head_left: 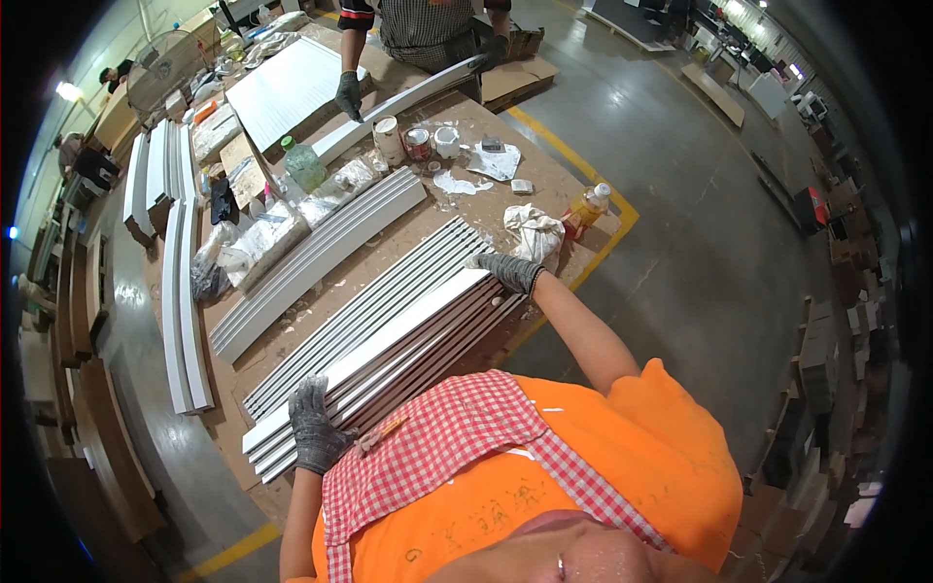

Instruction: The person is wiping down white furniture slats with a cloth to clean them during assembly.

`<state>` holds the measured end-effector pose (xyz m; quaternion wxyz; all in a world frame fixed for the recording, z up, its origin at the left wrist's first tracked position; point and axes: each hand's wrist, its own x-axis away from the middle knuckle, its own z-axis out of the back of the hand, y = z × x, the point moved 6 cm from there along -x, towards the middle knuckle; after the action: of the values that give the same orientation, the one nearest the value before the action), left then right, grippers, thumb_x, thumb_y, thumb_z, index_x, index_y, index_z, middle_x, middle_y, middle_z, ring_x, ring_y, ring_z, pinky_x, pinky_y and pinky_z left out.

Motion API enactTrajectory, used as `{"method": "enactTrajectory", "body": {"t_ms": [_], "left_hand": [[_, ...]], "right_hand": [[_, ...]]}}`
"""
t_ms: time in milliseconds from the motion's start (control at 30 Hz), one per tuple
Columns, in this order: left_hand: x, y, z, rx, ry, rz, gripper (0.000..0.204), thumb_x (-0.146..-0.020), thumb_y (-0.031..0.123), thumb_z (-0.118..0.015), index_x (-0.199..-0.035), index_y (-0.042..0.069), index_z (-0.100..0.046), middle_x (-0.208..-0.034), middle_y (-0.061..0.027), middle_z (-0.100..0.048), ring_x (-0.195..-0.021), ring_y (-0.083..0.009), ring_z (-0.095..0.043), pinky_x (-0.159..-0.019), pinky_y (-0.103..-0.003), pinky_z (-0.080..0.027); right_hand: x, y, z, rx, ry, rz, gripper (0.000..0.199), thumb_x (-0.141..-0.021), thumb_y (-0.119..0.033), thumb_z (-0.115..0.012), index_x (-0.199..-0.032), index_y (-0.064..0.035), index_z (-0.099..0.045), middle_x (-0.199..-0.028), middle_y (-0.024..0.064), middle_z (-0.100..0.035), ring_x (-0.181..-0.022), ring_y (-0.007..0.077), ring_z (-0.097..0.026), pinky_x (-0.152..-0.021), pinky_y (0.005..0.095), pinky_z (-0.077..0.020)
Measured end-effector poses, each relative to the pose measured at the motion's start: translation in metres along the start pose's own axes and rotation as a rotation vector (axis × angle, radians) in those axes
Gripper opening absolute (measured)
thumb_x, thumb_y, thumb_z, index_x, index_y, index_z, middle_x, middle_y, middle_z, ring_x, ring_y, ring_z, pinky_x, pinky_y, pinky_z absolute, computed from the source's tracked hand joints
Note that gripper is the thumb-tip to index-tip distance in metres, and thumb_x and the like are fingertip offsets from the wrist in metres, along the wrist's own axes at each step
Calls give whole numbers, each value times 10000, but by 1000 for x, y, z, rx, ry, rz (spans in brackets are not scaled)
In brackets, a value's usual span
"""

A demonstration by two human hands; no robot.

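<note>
White slats [389,335] lie stacked across the cardboard-covered bench [559,175], spanning between our two gloved hands; we judge them long, stiff, fairly light and smooth-faced, so best gripped at both ends. Left hand [316,428] is curled closed over the near end, right hand [507,270] closed on the far end.

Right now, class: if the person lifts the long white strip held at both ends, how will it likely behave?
The white strip is long and thin, so it would probably sag or flex in the middle. The left hand and right hand grip opposite ends, suggesting it is awkward to carry one-handed. Its smooth painted face may be slippery, though the gloves likely help.
</note>
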<state>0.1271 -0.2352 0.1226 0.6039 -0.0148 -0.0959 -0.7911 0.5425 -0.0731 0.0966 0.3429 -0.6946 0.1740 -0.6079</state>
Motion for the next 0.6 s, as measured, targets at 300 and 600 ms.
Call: {"method": "enactTrajectory", "body": {"t_ms": [300,600], "left_hand": [[-21,-19,-8,97,-73,-41,1085,-465,409,-847,-1356,28,-359,-1272,-198,-462,-1180,-350,-425,-1007,-456,-324],[-34,-46,-44,148,-59,-2,860,-533,424,-809,-1235,51,-482,-1146,-148,-520,-1071,-324,-487,-895,-453,-395]], "right_hand": [[3,-5,3,144,34,10,587,-832,-498,-619,-1220,-65,-535,-1122,91,-598,-899,194,-580,-638,353,-551],[-25,7,22,653,80,145,490,-989,-285,-338,-1418,-51,-304,-1470,85,-312,-1315,222,-333,-1007,307,-393]]}}
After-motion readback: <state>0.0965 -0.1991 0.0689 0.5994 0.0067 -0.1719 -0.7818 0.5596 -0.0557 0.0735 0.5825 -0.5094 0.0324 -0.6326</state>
